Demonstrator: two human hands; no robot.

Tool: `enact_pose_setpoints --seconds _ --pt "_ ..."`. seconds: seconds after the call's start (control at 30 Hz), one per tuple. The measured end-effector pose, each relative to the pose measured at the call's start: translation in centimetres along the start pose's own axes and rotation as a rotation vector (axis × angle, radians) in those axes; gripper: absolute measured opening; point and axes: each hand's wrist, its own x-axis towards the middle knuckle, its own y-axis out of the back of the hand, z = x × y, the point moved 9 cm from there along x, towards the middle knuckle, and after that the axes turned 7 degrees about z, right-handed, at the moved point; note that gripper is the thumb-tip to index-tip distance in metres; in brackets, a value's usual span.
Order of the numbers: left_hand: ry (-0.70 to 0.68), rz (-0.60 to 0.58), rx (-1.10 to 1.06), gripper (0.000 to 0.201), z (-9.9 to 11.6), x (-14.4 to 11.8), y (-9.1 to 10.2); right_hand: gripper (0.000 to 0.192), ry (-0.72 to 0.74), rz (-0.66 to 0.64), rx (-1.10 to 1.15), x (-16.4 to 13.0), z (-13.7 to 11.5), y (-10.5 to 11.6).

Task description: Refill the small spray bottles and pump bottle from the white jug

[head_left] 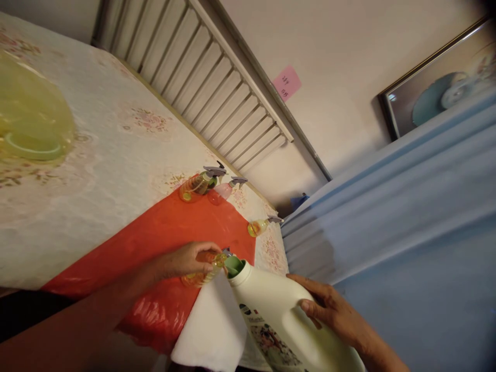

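My left hand [197,258] is wrapped around the neck of a clear bottle [199,278] that stands over the red plastic sheet. With my right hand [329,307] I grip a large pale-green detergent jug [267,299] by its handle. The jug is tilted, and its green-lined open mouth sits right beside the bottle's neck. Whether liquid is flowing I cannot tell. A folded white cloth [213,330] lies under the jug and bottle. Just behind the bottle's neck shows a small grey spray head, partly hidden.
Several spray bottles with grey triggers, including a yellowish one [258,226] and a pink one [220,192], stand on or beside the red sheet [155,240]. A yellow translucent basin [34,113] rests on the floral tablecloth [104,206]. A radiator [194,77] and blue curtain [387,232] border the table.
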Motion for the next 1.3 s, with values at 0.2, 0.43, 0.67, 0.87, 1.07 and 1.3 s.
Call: enact_pose_setpoints --seconds 0.2,0.43,0.67,0.87,1.07,1.3 --pt "0.007 0.0 0.008 0.042 -0.09 0.02 0.03 0.065 0.015 -0.011 0.01 0.13 -0.25 -0.11" --pt "-0.012 -0.006 -0.013 0.04 -0.22 0.14 -0.04 0.068 0.002 -0.003 0.008 0.17 0.0 0.03" --pt "-0.014 0.004 -0.015 0.039 -0.65 0.25 -0.02 0.07 -0.005 -0.006 -0.007 0.07 -0.41 -0.03" --pt "-0.022 0.001 -0.038 0.04 -0.72 0.28 -0.04 0.067 0.009 -0.016 0.005 0.15 -0.36 0.0" --pt "-0.008 0.004 -0.043 0.039 -0.46 0.19 -0.01 0.066 0.002 -0.017 0.001 0.23 -0.19 0.12" --pt "-0.026 -0.005 -0.049 0.037 -0.45 0.2 -0.05 0.064 -0.001 -0.018 -0.001 0.14 -0.39 0.13"
